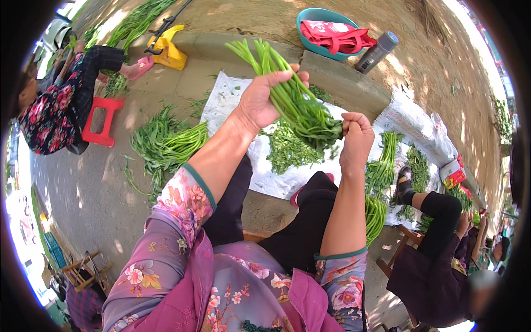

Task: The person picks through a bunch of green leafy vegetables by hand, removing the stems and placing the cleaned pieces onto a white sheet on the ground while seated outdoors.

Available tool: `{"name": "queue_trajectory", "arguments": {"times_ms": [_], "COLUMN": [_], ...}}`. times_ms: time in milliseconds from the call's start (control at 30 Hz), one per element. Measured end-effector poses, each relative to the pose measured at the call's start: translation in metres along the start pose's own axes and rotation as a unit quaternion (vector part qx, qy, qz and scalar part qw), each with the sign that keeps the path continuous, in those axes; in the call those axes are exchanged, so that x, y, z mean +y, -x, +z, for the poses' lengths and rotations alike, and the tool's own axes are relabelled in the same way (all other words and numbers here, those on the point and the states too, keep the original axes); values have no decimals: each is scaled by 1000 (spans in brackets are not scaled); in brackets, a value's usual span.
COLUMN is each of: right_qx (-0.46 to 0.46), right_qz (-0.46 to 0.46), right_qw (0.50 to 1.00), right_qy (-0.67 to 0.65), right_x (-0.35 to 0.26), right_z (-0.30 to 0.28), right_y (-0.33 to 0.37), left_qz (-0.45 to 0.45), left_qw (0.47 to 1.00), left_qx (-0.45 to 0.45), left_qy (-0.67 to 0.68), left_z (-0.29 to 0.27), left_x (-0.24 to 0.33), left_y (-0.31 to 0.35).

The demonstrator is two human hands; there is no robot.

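Note:
My left hand (264, 99) is closed around a bunch of long-stemmed leafy greens (310, 113), held up in front of me. The bare stem ends point up and away to the left; the dark leaves hang toward the right. My right hand (357, 141) is closed in a pinch at the leafy end, against the leaf tips. Below the bunch, a heap of loose leaves (290, 152) lies on a white sheet (265, 180). A larger pile of greens (171, 138) rests on the ground left of the sheet. More bundled stems (381, 174) lie on its right part.
Beyond a low kerb (343, 74) stand a teal basin (310, 16) holding a red bag (334, 36), and a dark flask (377, 52). People sit at left and right. A red stool (102, 124) and a yellow container (168, 50) are at left.

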State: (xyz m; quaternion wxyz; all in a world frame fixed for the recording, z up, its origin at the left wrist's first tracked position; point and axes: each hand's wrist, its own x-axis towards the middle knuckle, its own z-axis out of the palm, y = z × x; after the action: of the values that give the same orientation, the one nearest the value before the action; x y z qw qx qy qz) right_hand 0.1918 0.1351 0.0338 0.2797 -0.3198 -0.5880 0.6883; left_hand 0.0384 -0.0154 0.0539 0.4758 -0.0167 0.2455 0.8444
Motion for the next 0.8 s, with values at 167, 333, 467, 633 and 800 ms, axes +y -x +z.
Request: {"name": "queue_trajectory", "arguments": {"times_ms": [167,333,467,633,800], "right_qx": [7,-3,-40,-125,-104], "right_qz": [-26,27,73,104,102], "right_qw": [998,1000,994,986,989], "right_qy": [61,-14,-73,-29,-36], "right_x": [-9,-10,-7,-3,-2], "right_z": [4,-3,-8,8,3], "right_y": [-9,-19,-25,-17,-19], "left_qz": [-61,-87,-112,-128,-133], "left_qw": [984,965,963,960,949], "left_qx": [20,58,56,44,42], "left_qy": [-166,-239,-240,-245,-282], "left_z": [-1,7,4,4,9], "left_x": [-26,-35,-38,-51,-54], "left_y": [-20,-23,-26,-23,-19]}}
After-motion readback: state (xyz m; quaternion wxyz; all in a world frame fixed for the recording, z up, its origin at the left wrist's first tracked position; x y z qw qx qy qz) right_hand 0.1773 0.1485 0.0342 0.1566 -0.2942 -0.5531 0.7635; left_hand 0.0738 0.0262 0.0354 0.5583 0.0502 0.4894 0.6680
